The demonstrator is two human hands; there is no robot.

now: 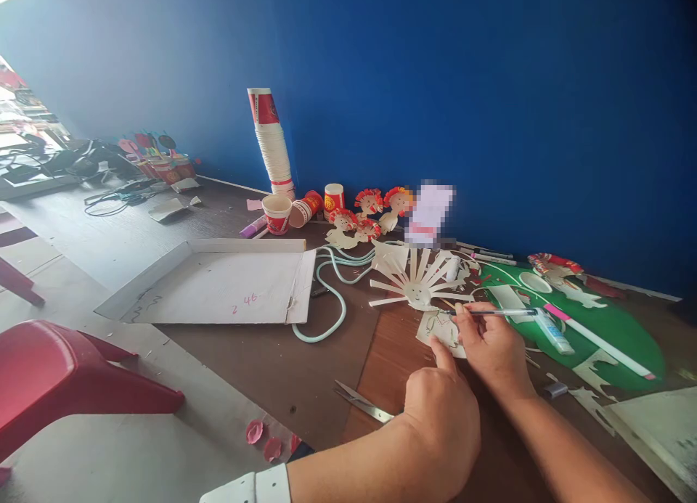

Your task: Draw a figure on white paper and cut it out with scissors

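Paper (437,326), likely light and creasable: pin near six o'clock. Left hand (443,412) presses there, any grasp hidden; right hand (494,349) grips pen (506,313).

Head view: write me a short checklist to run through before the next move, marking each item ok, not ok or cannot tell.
1. Pen secured: ok, the right hand has it between thumb and fingers.
2. Paper piece steadied: ok, the left hand has its index fingertip on it.
3. Pen tip touching the paper piece: cannot tell, too small to see.
4. Space around the paper piece free of loose things: not ok, the fringed paper cutout lies close by.
5. Scissors fully in view: not ok, the left hand and wrist hide the handles.
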